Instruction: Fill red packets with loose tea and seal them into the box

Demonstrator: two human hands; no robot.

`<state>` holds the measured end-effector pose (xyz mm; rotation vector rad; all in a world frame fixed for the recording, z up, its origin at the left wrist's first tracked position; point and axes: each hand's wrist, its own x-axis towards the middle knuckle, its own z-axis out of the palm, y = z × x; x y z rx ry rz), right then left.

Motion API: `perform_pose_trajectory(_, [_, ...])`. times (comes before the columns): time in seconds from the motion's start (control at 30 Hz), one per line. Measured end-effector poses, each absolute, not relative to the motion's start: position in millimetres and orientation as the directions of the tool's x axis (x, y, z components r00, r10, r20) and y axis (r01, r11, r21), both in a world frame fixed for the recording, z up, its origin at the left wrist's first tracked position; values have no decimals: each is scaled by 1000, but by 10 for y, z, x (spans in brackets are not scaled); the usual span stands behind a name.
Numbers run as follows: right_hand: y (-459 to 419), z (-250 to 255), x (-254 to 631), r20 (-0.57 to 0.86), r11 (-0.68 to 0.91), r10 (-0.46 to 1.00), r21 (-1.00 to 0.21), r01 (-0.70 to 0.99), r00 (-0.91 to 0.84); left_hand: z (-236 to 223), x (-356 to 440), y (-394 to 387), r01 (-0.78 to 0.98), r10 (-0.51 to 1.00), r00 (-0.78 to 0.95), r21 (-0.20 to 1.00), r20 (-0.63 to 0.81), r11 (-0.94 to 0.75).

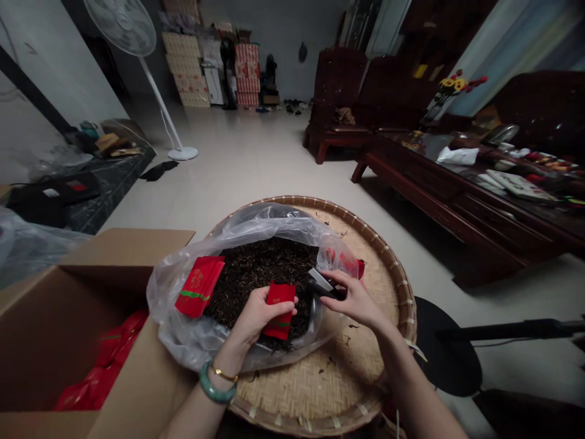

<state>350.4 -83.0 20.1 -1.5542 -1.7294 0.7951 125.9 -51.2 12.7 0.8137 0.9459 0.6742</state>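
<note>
My left hand (269, 314) is closed around a small red packet (280, 311) with a green stripe, held over loose dark tea leaves (260, 259). In my right hand (354, 297) is a small black object with a flat silver-grey face (321, 279); its exact kind is unclear. It sits at the right edge of the leaves, apart from the packet. The leaves fill an open clear plastic bag (178, 341). A stack of flat red packets (200, 286) with green stripes lies on the leaves at the left. More red packets (345, 262) show at the bag's right side, partly behind the plastic.
The bag rests on a round woven bamboo tray (311, 390) with scattered leaf bits. At left stands an open cardboard box (132, 366) holding red packets (107, 360). A black round base with a pole (448, 347) is at right. A wooden table (439, 189) and a fan (159, 103) stand farther off.
</note>
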Motion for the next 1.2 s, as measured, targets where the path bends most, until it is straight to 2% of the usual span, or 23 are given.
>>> perform_pose_trajectory(0.1, [-858, 420, 3428, 60, 175, 972, -826, 536, -225, 109, 1278, -525, -87, 794, 467, 873, -390, 480])
perform_pose_trajectory(0.23, [-849, 557, 3279, 63, 225, 952, -805, 548, -298, 90, 1297, -538, -12, 809, 470, 914, -353, 406])
perform_pose_trajectory(0.43, [-865, 574, 3226, 55, 185, 970, -801, 570, -238, 76, 1260, -536, 33, 848, 430, 944, -311, 330])
perform_pose_trajectory(0.57, [-879, 579, 3255, 45, 167, 973, -808, 565, -225, 74, 1248, -533, -23, 829, 446, 921, -338, 388])
perform_pose_trajectory(0.8, [-845, 514, 3379, -48, 3, 994, -880, 475, -96, 66, 1235, -523, -81, 823, 431, 893, -369, 443])
perform_pose_trajectory(1.03, [-779, 539, 3205, 23, 171, 966, -806, 566, -259, 84, 1286, -522, -22, 813, 493, 930, -308, 366])
perform_pose_trajectory(1.2, [-744, 572, 3108, 50, 180, 971, -802, 570, -236, 77, 1289, -528, 16, 817, 467, 928, -337, 373])
